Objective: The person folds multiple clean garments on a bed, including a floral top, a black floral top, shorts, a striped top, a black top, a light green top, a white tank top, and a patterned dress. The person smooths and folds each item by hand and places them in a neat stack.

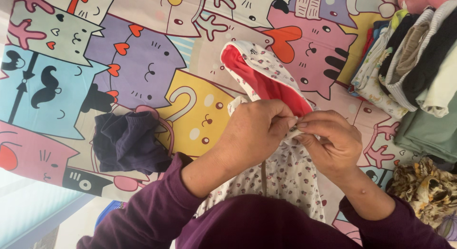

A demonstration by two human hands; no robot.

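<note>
Both hands — left hand (254,134), right hand (331,144) — pinch the hooded garment (271,77) at its zip with closed fingers; fabric could snag if tugged.

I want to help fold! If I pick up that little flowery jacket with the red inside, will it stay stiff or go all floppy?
Probably floppy: the flowery hooded jacket already sags and creases where the left hand and right hand pinch it near the zip. It looks thin, so likely light. The hood lies flat on the cartoon cat sheet, so it should not roll or slide much.
</note>
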